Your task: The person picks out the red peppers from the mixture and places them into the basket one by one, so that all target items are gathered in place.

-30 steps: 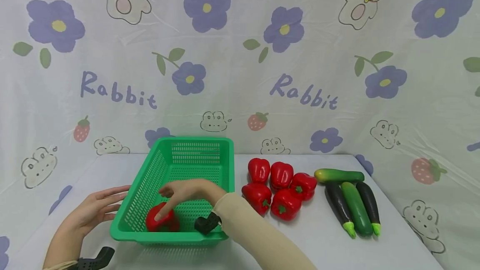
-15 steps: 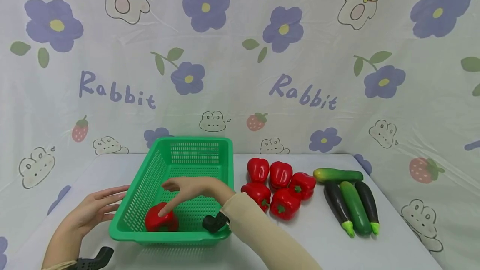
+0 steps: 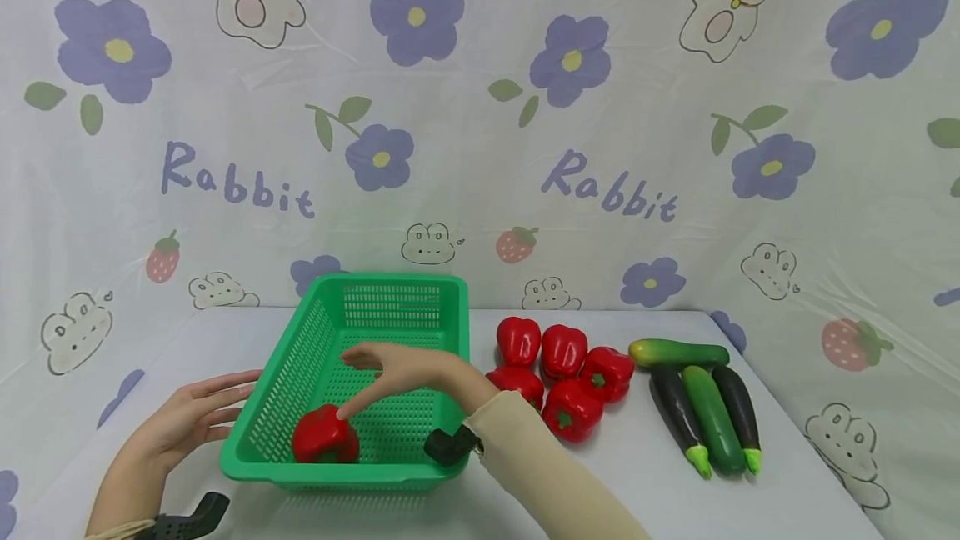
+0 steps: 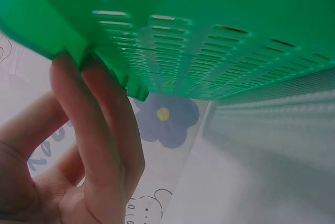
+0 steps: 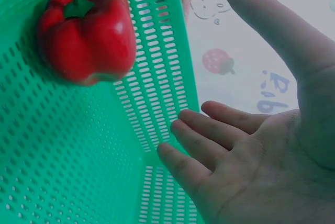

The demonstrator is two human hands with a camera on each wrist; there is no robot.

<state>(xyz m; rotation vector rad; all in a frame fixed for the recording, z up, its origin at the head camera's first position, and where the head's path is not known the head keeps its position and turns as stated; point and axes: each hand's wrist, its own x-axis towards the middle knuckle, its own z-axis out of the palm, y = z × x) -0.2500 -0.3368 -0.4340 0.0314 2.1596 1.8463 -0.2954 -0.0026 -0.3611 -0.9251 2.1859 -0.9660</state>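
A red bell pepper (image 3: pixel 325 435) lies in the near left corner of a green plastic basket (image 3: pixel 345 474); in the right wrist view the pepper (image 5: pixel 89 35) shows its green stem. Over the basket is my right hand (image 3: pixel 405 373), fingers spread and holding nothing, its thumb overlapping the pepper's edge in the head view. In the right wrist view a gap separates that hand (image 5: pixel 246 166) from the pepper. My left hand (image 3: pixel 187 417) is at the basket's left side, and in the left wrist view its extended fingertips (image 4: pixel 63 64) touch the rim from outside.
Several red bell peppers (image 3: pixel 564 350) are grouped on the white table right of the basket. Farther right lie a yellow-green cucumber (image 3: pixel 678 352), a green cucumber (image 3: pixel 712 419) and two eggplants (image 3: pixel 675 407). A printed cloth (image 3: pixel 465 107) hangs behind the table.
My right hand has let go of the bell pepper, rising slightly and moving right while the pepper stays in the basket. The left hand keeps its place.
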